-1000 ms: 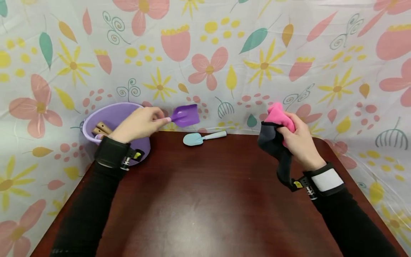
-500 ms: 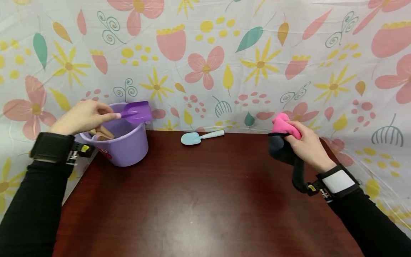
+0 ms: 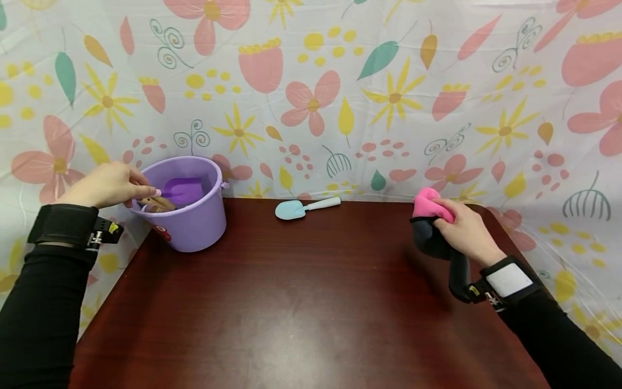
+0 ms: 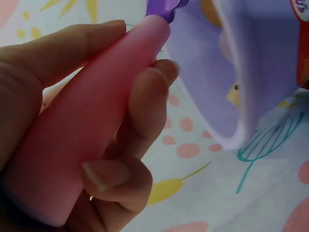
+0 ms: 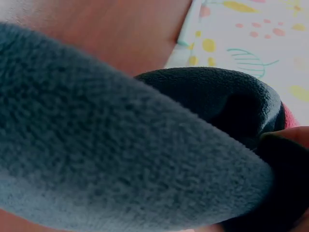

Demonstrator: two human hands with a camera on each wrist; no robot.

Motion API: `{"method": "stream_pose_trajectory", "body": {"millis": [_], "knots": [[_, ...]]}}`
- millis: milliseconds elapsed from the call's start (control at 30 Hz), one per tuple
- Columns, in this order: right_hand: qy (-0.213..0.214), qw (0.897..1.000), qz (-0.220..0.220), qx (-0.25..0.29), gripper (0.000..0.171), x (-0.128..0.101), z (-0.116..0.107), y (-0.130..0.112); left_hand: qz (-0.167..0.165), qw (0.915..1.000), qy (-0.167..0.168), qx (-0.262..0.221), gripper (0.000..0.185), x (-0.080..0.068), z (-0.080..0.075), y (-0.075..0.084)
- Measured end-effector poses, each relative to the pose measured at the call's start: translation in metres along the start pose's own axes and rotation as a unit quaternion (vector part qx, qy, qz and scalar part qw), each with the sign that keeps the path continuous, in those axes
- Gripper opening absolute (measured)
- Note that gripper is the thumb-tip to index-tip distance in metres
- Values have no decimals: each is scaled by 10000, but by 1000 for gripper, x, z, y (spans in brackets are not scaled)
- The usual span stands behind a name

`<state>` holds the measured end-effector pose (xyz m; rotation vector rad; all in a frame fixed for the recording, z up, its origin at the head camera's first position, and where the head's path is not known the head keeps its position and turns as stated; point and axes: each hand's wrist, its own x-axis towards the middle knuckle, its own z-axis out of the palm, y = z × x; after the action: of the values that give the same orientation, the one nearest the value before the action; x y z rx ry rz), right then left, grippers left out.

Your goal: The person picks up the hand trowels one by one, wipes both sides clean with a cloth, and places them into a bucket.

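Observation:
My left hand [image 3: 109,185] grips the pink handle [image 4: 82,130] of a purple toy shovel [image 3: 182,190], whose blade sits inside the purple bucket [image 3: 189,227] at the table's far left. Wooden handles [image 3: 157,203] lie in the bucket beside the blade. My right hand [image 3: 461,229] holds a bunched pink and dark grey cloth [image 3: 427,227] just above the table at the right; the grey fleece [image 5: 120,145] fills the right wrist view. A light blue toy shovel [image 3: 306,207] with a white handle lies at the table's back edge, between the hands.
The dark red-brown table [image 3: 301,302] runs from the bucket to the cloth. A flowered plastic sheet [image 3: 316,92] hangs as a wall behind and at both sides, close to the table's edges.
My left hand carried the purple shovel left from mid-table, over the bucket, and lowered its blade inside. My right hand moved the cloth down and slightly right, toward the table.

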<state>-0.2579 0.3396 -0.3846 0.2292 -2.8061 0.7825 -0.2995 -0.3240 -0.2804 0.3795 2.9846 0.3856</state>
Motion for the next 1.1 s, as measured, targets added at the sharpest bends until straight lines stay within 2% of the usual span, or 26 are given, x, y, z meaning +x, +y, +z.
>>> {"method": "stream_pose_trajectory", "body": {"millis": [167,300,467,700,933,1100], "knots": [[31,9997,-196,-168,44,-5,14,10,160,9995,-229,139,28,12,10,0],[7,9991,-305,-284,44,-8,28,18,239,9991,-273,231,22,22,18,4],[-97,9991,-230,-331,46,-10,42,25,361,9986,-350,185,19,33,27,10],[-400,9986,-72,-338,49,-12,57,33,371,9967,-334,637,12,43,39,12],[-540,9978,74,-388,49,-14,76,41,382,9969,-495,482,21,52,54,9],[-554,9965,143,-605,50,-15,81,41,268,9949,-903,353,26,55,53,8]]}}
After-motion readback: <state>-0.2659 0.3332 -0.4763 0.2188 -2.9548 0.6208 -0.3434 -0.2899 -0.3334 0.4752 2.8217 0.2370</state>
